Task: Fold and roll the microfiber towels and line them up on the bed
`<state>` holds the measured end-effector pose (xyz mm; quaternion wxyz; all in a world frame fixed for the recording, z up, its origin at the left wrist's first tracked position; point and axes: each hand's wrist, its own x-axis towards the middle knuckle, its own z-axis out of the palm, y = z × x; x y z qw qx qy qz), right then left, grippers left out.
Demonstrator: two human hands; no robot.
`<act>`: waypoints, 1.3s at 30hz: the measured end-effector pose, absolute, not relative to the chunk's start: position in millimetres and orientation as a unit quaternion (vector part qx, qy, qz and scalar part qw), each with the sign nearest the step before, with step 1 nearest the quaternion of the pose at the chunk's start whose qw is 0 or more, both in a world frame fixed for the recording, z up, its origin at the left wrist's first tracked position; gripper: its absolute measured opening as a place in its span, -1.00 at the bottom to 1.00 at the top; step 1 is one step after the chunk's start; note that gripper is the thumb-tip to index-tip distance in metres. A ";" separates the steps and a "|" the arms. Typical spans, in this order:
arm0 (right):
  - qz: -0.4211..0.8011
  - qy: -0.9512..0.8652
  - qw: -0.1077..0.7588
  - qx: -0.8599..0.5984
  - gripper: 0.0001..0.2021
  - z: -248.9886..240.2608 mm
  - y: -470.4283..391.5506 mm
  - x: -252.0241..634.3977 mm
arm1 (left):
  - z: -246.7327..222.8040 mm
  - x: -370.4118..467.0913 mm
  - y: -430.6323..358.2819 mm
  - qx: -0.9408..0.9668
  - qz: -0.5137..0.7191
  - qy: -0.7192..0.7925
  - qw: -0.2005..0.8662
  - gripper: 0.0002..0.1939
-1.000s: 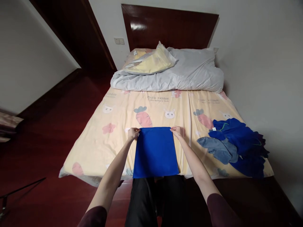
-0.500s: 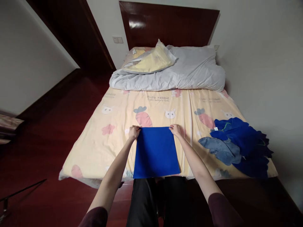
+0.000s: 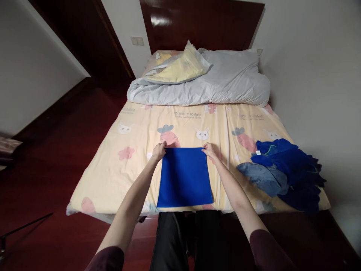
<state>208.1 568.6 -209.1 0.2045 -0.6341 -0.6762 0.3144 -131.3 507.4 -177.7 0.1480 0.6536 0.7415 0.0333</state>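
Note:
A blue square cloth (image 3: 184,178) is spread flat near the front edge of the bed (image 3: 113,177). My left hand (image 3: 160,150) pinches its far left corner. At the far right corner, my right hand (image 3: 209,149) is closed on the same cloth, thumb and fingers together. The cloth's far edge runs straight between both hands, and its near edge rests on the bed just beyond my legs.
On the bed's right side lies a heap of crumpled blue cloths (image 3: 293,169) with a grey-blue cloth (image 3: 265,177) beside it. A folded grey quilt (image 3: 231,82) and a yellow pillow (image 3: 183,67) are by the headboard (image 3: 203,26). A thin dark rod (image 3: 26,225) shows at lower left.
The cloth has shifted slightly away from me, with both hands still gripping its far corners. Its near edge now lies fully on the bed. My view has tilted down a little.

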 end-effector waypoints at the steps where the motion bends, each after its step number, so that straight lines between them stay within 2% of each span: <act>1: 0.273 -0.685 0.223 -0.638 -0.76 -210.0 565.9 202.8 | -180.2 -124.6 502.9 0.650 0.065 0.748 0.117 -0.54; 3: 0.180 -0.729 0.252 -0.611 -0.65 -214.8 553.1 191.7 | -191.9 -108.3 488.8 0.666 0.133 0.732 0.056 -0.47; 5: 0.128 -0.805 0.239 -0.528 -0.56 -223.2 534.5 185.1 | -210.6 -94.8 472.0 0.715 0.173 0.676 0.041 -0.44; 8: 0.135 -0.875 0.170 -0.432 -0.46 -234.4 517.4 189.5 | -237.6 -92.7 456.9 0.735 0.193 0.646 0.081 -0.40; 11: 0.129 -0.836 0.143 -0.514 -0.41 -231.9 523.0 194.2 | -244.4 -104.0 462.8 0.684 0.204 0.695 0.087 -0.31; 14: 0.102 -0.814 0.139 -0.555 -0.39 -217.3 518.5 180.9 | -232.0 -98.0 467.5 0.687 0.213 0.691 0.075 -0.25; 17: 0.101 -0.859 0.146 -0.480 -0.36 -208.0 479.4 167.2 | -222.0 -70.4 438.3 0.739 0.207 0.636 0.081 -0.25; 20: 0.141 -0.894 0.115 -0.410 -0.35 -212.4 435.1 180.2 | -226.5 -51.5 380.8 0.772 0.182 0.598 0.110 -0.29; 26: 0.138 -0.781 0.131 -0.595 -0.38 -218.2 402.4 213.2 | -233.6 -51.1 314.7 0.664 0.196 0.713 0.109 -0.31; 29: 0.150 -0.811 0.143 -0.547 -0.39 -212.7 359.9 196.7 | -224.1 -31.6 300.8 0.682 0.198 0.693 0.128 -0.31; 32: 0.182 -0.859 0.111 -0.466 -0.37 -214.4 303.9 194.0 | -219.5 -15.7 269.8 0.704 0.191 0.665 0.159 -0.34; 39: 0.151 -0.769 0.159 -0.600 -0.39 -229.9 250.6 255.7 | -240.2 -42.5 177.6 0.605 0.234 0.745 0.154 -0.32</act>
